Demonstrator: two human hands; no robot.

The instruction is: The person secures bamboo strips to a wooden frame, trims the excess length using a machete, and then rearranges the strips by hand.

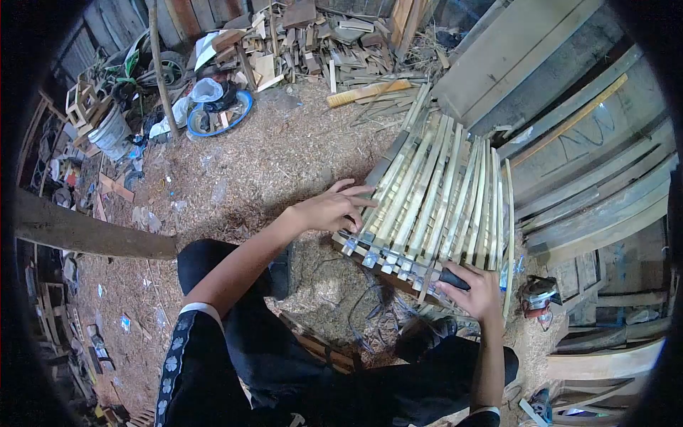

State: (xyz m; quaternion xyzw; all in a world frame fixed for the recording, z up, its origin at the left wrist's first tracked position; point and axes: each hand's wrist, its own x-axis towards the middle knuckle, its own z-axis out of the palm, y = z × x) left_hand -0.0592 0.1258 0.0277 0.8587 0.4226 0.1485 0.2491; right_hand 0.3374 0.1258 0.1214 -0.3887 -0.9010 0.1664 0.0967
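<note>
A slatted piece of long pale strips lies in front of me, fanning away, with small shiny squares along its near edge. My left hand rests at its near left corner, fingers partly spread and touching the strips. Near the right end of the same edge, my right hand is closed round a black handle. What the handle belongs to is hard to make out. Dark-clothed knees lie below the piece.
Wood offcuts are heaped at the back. A blue basin and a white bucket stand at the left. Boards lean at the right. Shavings cover the floor. A red and black object lies right of my right hand.
</note>
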